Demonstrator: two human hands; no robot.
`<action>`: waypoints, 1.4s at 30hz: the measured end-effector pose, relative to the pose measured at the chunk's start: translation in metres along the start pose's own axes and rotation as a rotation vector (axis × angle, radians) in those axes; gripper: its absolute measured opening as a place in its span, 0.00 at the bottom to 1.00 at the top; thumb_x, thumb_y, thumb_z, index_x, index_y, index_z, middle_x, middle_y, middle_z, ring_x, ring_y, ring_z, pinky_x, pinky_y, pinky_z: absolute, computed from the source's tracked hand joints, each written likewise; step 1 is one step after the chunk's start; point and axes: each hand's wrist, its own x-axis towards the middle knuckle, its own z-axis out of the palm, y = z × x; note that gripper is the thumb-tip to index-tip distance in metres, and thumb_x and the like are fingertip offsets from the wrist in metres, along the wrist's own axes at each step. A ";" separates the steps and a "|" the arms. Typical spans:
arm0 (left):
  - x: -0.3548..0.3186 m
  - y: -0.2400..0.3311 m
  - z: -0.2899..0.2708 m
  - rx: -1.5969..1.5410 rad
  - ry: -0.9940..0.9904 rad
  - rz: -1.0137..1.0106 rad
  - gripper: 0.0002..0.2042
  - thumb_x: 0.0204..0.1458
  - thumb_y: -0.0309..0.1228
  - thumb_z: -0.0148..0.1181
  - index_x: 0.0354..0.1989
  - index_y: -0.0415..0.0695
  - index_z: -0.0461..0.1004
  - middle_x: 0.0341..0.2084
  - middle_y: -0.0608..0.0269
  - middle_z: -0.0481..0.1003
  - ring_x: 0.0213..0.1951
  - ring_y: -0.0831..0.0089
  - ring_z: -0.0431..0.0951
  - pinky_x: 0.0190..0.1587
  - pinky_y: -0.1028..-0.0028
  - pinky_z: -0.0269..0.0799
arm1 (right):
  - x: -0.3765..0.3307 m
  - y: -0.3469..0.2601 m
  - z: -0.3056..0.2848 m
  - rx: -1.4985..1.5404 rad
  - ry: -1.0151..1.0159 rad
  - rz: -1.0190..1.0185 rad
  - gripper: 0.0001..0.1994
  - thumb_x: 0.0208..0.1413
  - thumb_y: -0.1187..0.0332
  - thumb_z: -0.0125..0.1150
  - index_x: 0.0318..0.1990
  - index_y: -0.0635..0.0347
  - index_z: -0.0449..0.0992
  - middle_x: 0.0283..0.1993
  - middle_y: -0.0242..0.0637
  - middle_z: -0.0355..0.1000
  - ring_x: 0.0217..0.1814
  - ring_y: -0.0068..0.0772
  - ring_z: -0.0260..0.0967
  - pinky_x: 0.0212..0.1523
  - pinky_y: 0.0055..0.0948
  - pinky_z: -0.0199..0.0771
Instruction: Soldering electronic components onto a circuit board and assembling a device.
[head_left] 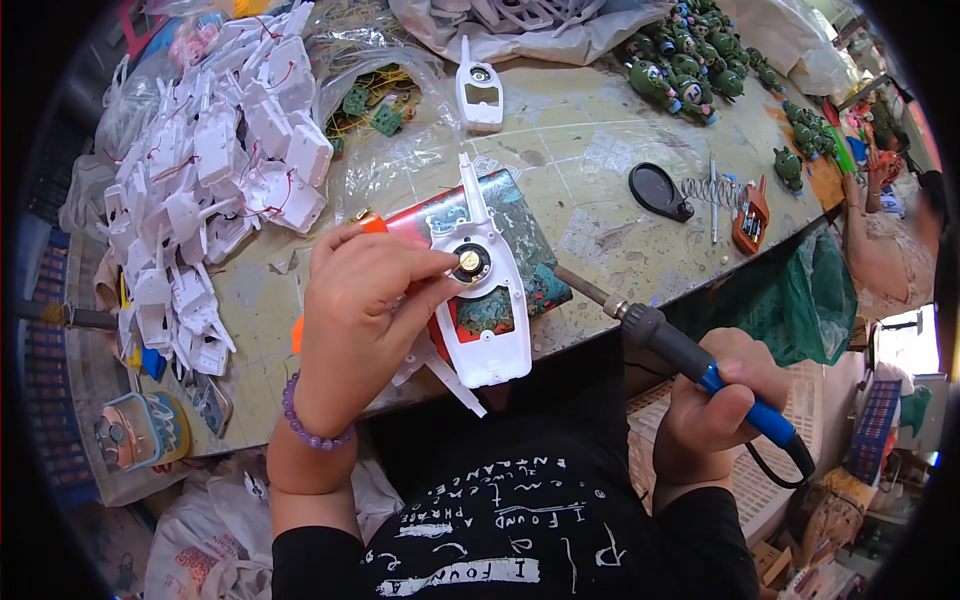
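My left hand [360,290] pinches a small round speaker [470,262] with a gold-coloured centre, seated in a white walkie-talkie shell [490,358]. The shell lies with its hollow inner side up and its antenna away from me. Beneath it is a flat red and dark green block [525,225] with a worn surface. Another white plastic piece [450,380] lies partly under my left wrist, beside the shell. In my right hand [730,390] is a blue-handled soldering iron [665,335]. Its tip points left toward the shell, apart from it.
White shells with red wires [215,140] are heaped at left. Nearby, a clear bag holds green circuit boards [387,118]. A single white shell [482,98] lies farther back. At right are a coil iron stand [715,190], green toy figures [690,75] and another person [885,240].
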 end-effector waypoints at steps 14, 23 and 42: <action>0.007 0.015 0.017 0.150 0.098 0.065 0.05 0.38 0.24 0.65 0.23 0.46 0.74 0.30 0.70 0.77 0.36 0.70 0.76 0.51 0.62 0.60 | 0.015 -0.006 0.004 0.026 -0.252 -0.036 0.14 0.56 0.57 0.61 0.37 0.56 0.68 0.19 0.32 0.63 0.16 0.29 0.59 0.18 0.28 0.58; 0.004 0.014 0.018 0.158 0.049 0.020 0.05 0.39 0.22 0.63 0.23 0.46 0.74 0.31 0.69 0.78 0.40 0.70 0.78 0.53 0.61 0.58 | 0.019 0.001 0.012 0.120 -0.351 -0.133 0.14 0.47 0.70 0.69 0.40 0.60 0.71 0.21 0.32 0.68 0.16 0.32 0.65 0.18 0.29 0.65; 0.003 0.012 0.018 0.160 0.052 0.037 0.05 0.39 0.24 0.64 0.23 0.46 0.74 0.31 0.69 0.78 0.38 0.70 0.78 0.54 0.58 0.58 | 0.019 0.004 0.020 0.105 -0.337 -0.171 0.13 0.48 0.71 0.67 0.38 0.62 0.71 0.21 0.32 0.67 0.15 0.31 0.65 0.16 0.28 0.63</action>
